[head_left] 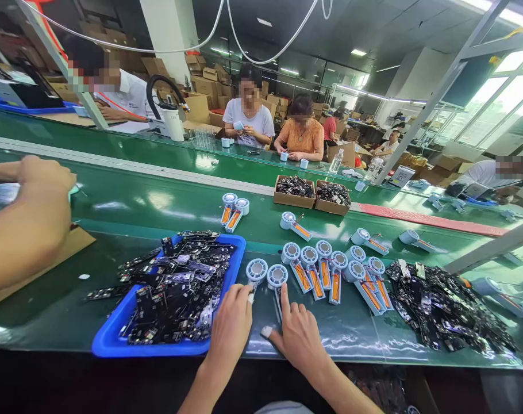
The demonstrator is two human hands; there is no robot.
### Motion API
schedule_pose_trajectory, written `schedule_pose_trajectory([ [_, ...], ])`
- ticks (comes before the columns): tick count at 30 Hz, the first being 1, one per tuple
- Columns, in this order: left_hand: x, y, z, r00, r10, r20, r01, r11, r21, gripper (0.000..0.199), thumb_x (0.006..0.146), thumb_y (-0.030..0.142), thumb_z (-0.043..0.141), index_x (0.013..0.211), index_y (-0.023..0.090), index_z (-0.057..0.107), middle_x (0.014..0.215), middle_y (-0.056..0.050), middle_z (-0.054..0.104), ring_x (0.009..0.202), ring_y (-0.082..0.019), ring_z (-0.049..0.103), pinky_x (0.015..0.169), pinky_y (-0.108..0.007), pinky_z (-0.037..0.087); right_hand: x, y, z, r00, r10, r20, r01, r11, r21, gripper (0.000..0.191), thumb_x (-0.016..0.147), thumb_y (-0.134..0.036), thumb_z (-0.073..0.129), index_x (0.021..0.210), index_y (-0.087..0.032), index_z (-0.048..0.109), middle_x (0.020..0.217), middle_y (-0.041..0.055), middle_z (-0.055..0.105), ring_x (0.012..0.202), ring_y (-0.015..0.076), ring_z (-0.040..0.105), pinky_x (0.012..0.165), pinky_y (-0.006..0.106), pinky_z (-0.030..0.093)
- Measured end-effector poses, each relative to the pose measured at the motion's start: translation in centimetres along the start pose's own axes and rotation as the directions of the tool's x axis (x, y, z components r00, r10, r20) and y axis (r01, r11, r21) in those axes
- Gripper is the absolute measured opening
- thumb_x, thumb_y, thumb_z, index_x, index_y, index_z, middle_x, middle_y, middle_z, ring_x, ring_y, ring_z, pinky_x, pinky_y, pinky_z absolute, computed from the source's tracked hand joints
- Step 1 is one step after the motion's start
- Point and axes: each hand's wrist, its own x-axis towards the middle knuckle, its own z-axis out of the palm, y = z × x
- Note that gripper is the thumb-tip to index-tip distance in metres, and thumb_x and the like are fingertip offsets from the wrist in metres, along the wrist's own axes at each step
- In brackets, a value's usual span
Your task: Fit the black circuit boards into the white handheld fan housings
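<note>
Two light-blue handheld fan bodies lie side by side before me, round heads away from me. My left hand (233, 316) is closed around the handle of the left fan body (257, 270), covering most of that handle. My right hand (300, 328) is open, its index finger stretched to the lower edge of the right fan body (277, 276) and its thumb spread out. White coverings show on my right thumb and on a left fingertip. Left of my hands, a blue tray (239, 259) is heaped with black circuit boards (170, 305).
Several fan bodies (324, 270) with orange-filled handles stand to the right, beside a pile of circuit boards (446, 310). Two cardboard boxes (293, 198) of small dark parts sit beyond. A co-worker's arm (37, 213) reaches in at left. Other people sit across the green belt (179, 190).
</note>
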Motion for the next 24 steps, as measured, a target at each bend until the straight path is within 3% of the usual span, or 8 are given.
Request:
schedule_pose_trajectory([
  [3, -0.1, -0.2, 0.6, 1.000, -0.023, -0.001, 0.023, 0.999, -0.030, 0.041, 0.091, 0.019, 0.034, 0.107, 0.014, 0.070, 0.109, -0.016, 0.068, 0.100, -0.031, 0.069, 0.088, -0.046, 0.056, 0.1, 0.4, 0.4, 0.995, -0.006, -0.096, 0.009, 0.999, 0.031, 0.093, 0.087, -0.046, 0.074, 0.160, -0.013, 0.026, 0.123, 0.0212, 0.063, 0.106, 0.0355, 0.063, 0.091, 0.050, 0.053],
  [7, -0.1, -0.3, 1.0, 1.000, -0.024, 0.018, 0.026, 0.995, -0.098, 0.043, 0.092, 0.027, 0.034, 0.109, 0.015, 0.072, 0.109, -0.015, 0.069, 0.099, -0.028, 0.071, 0.089, -0.042, 0.057, 0.0, 1.3, 0.2, 0.993, -0.022, -0.117, 0.040, 0.987, 0.155, 0.084, 0.090, -0.043, 0.070, 0.159, -0.016, 0.030, 0.151, 0.0232, 0.044, 0.131, 0.0376, 0.052, 0.106, 0.053, 0.045],
  [11, 0.2, -0.4, 0.6, 0.998, -0.013, 0.066, 0.024, 0.986, -0.168, 0.050, 0.096, 0.041, 0.030, 0.099, 0.018, 0.074, 0.098, -0.012, 0.072, 0.091, -0.027, 0.072, 0.083, -0.042, 0.058, -0.4, 0.6, -0.4, 0.996, 0.004, -0.089, 0.017, 0.974, 0.224, 0.074, 0.090, -0.035, 0.068, 0.156, -0.019, 0.037, 0.155, 0.0220, 0.041, 0.137, 0.0368, 0.049, 0.107, 0.051, 0.046],
  [16, 0.7, -0.2, -0.5, 0.992, 0.023, 0.127, 0.006, 0.975, -0.223, 0.060, 0.099, 0.045, 0.021, 0.085, 0.020, 0.074, 0.090, -0.010, 0.073, 0.084, -0.024, 0.073, 0.076, -0.038, 0.059, 1.7, -3.4, 1.0, 0.983, 0.112, -0.148, -0.078, 0.973, 0.219, 0.082, 0.087, -0.030, 0.069, 0.158, -0.014, 0.033, 0.156, 0.0294, 0.037, 0.131, 0.0423, 0.054, 0.100, 0.056, 0.050],
  [20, 0.9, -0.2, -0.4, 0.988, 0.059, 0.144, -0.032, 0.983, -0.181, 0.057, 0.098, 0.047, 0.026, 0.098, 0.021, 0.078, 0.096, -0.012, 0.074, 0.094, -0.029, 0.072, 0.087, -0.047, 0.058, 4.9, -5.6, 3.5, 0.956, 0.205, -0.209, -0.177, 0.974, 0.143, 0.068, 0.094, -0.011, 0.051, 0.159, -0.018, 0.034, 0.153, 0.0300, 0.042, 0.124, 0.0419, 0.059, 0.091, 0.059, 0.053],
  [24, 0.8, -1.3, 0.5, 0.980, 0.082, 0.180, -0.043, 0.976, -0.214, 0.052, 0.099, 0.048, 0.032, 0.113, 0.024, 0.076, 0.111, -0.012, 0.074, 0.107, -0.029, 0.070, 0.094, -0.050, 0.058, 6.2, -5.1, 4.1, 0.958, 0.206, -0.199, -0.176, 0.971, 0.160, 0.065, 0.094, -0.007, 0.049, 0.156, -0.020, 0.040, 0.148, 0.0308, 0.048, 0.119, 0.0404, 0.064, 0.091, 0.056, 0.056],
])
